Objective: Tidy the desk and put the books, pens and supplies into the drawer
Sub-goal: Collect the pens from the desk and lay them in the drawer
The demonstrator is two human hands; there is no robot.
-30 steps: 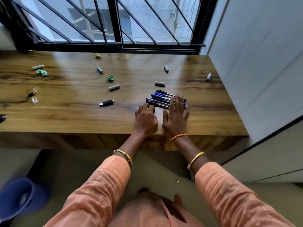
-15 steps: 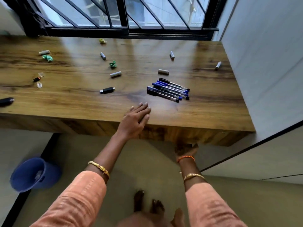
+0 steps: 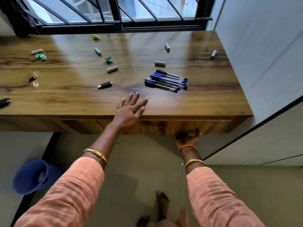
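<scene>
Nearest, the right hand (image 3: 187, 138) reaches under the front edge of the counter (image 3: 65, 99) and grips the bottom lip of the drawer (image 3: 164, 126) front; its fingers are hidden beneath the wood, so how far they curl cannot be seen. The drawer face sits flush under the counter top. The left hand (image 3: 129, 110) lies palm down on the counter's near edge, its fingers (image 3: 139, 104) straight and slightly spread, holding nothing.

Just beyond the left hand, to its right, the pens (image 3: 165, 81) lie side by side in a tight bunch, caps pointing left, apart from both hands. To their left lies a black USB stick (image 3: 105, 85). Farther back, grey batteries (image 3: 112, 69) are scattered well apart across the counter, with crumpled green wrappers (image 3: 108, 59) among them. At the far left are small clear caps (image 3: 35, 84) and a dark thing (image 3: 5, 102) cut off by the frame edge. A barred window (image 3: 114, 12) runs along the counter's back. On the floor at lower left stands a blue bucket (image 3: 31, 176).
</scene>
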